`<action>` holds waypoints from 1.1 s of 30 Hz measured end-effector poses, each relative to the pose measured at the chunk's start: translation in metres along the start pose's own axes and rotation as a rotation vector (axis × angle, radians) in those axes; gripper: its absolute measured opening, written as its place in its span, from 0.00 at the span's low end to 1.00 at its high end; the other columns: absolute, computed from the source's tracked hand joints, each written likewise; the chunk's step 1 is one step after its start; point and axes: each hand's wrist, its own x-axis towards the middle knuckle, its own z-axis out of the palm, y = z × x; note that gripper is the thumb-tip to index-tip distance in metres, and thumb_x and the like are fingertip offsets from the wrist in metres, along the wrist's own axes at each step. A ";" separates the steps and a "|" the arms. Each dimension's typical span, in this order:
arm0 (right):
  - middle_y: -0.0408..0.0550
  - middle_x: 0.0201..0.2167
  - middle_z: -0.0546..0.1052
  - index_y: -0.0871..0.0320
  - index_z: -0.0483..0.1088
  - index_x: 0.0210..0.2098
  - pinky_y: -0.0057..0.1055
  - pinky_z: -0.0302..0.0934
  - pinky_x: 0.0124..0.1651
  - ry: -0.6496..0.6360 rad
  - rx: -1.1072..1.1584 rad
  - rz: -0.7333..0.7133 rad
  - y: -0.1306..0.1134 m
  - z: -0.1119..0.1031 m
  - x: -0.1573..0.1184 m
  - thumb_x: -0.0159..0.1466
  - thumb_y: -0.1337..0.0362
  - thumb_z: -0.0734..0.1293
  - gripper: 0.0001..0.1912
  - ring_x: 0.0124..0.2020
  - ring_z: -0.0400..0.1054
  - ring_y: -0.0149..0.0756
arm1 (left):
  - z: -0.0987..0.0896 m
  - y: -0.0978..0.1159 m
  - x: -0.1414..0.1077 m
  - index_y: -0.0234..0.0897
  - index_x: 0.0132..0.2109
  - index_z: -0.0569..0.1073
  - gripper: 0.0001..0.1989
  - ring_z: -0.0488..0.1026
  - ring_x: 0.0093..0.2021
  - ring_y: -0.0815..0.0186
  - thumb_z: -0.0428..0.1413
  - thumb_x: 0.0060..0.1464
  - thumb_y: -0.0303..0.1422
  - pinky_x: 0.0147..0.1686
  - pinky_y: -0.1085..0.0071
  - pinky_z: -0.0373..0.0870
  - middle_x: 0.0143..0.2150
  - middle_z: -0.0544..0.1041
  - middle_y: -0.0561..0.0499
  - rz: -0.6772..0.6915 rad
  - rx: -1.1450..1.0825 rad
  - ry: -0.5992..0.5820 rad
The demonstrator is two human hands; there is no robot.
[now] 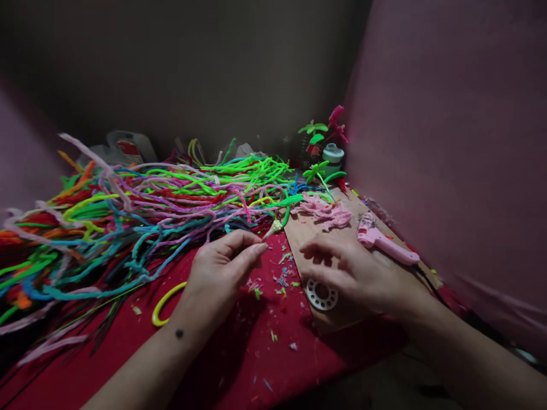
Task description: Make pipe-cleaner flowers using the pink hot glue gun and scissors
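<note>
My left hand [224, 265] pinches the narrow end of a small pale bunch with yellowish beaded tips [274, 228] between thumb and forefinger. The bunch points up and right, near the edge of a heap of coloured pipe cleaners [171, 193]. My right hand [346, 270] hovers over a brown board [299, 228], its thumb and fingers apart and bent, with nothing visible in them. Just below its fingers lies a white ring with holes [322, 294]. Fuzzy pink pieces [327, 212] and a pink glue gun [387, 242] rest on the board beyond it.
Small coloured scraps [284, 279] dot the red cloth [239, 364]. A yellow loop [164, 307] lies partly behind my left wrist. At the back right stand a pale-lidded jar [333, 156] and green and pink pipe-cleaner flowers [315, 171]. A pink wall [461, 142] bounds the right side.
</note>
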 end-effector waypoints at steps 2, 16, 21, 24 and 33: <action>0.56 0.43 0.72 0.60 0.69 0.47 0.45 0.62 0.44 -0.006 -0.275 -0.096 0.009 0.002 -0.017 0.54 0.53 0.71 0.25 0.44 0.65 0.48 | -0.001 -0.002 0.002 0.35 0.30 0.72 0.09 0.58 0.19 0.76 0.58 0.50 0.37 0.17 0.80 0.53 0.21 0.66 0.57 -0.077 -0.123 -0.027; 0.50 0.46 0.71 0.55 0.61 0.54 0.37 0.63 0.48 0.094 0.192 -0.086 -0.006 0.007 -0.011 0.56 0.61 0.69 0.27 0.47 0.66 0.39 | 0.001 0.003 0.000 0.35 0.31 0.68 0.09 0.57 0.12 0.77 0.58 0.51 0.36 0.11 0.82 0.51 0.15 0.67 0.57 -0.240 -0.459 -0.218; 0.48 0.42 0.70 0.56 0.61 0.52 0.35 0.64 0.45 0.023 0.459 -0.176 -0.021 0.019 0.022 0.53 0.64 0.71 0.28 0.43 0.66 0.36 | -0.003 0.006 -0.002 0.35 0.34 0.69 0.07 0.57 0.11 0.77 0.57 0.52 0.34 0.11 0.82 0.51 0.14 0.66 0.58 -0.228 -0.551 -0.215; 0.47 0.39 0.70 0.56 0.62 0.49 0.35 0.62 0.45 0.057 0.497 -0.206 -0.023 0.026 0.035 0.52 0.63 0.72 0.27 0.41 0.65 0.35 | -0.006 0.006 -0.001 0.35 0.37 0.70 0.07 0.57 0.11 0.77 0.57 0.52 0.34 0.11 0.82 0.53 0.14 0.67 0.59 -0.217 -0.557 -0.172; 0.43 0.32 0.69 0.56 0.64 0.43 0.31 0.61 0.37 0.028 0.546 -0.221 -0.024 0.030 0.044 0.52 0.64 0.72 0.20 0.34 0.64 0.31 | -0.005 0.006 -0.001 0.34 0.34 0.71 0.09 0.57 0.12 0.76 0.58 0.50 0.36 0.13 0.81 0.53 0.15 0.67 0.58 -0.157 -0.369 -0.054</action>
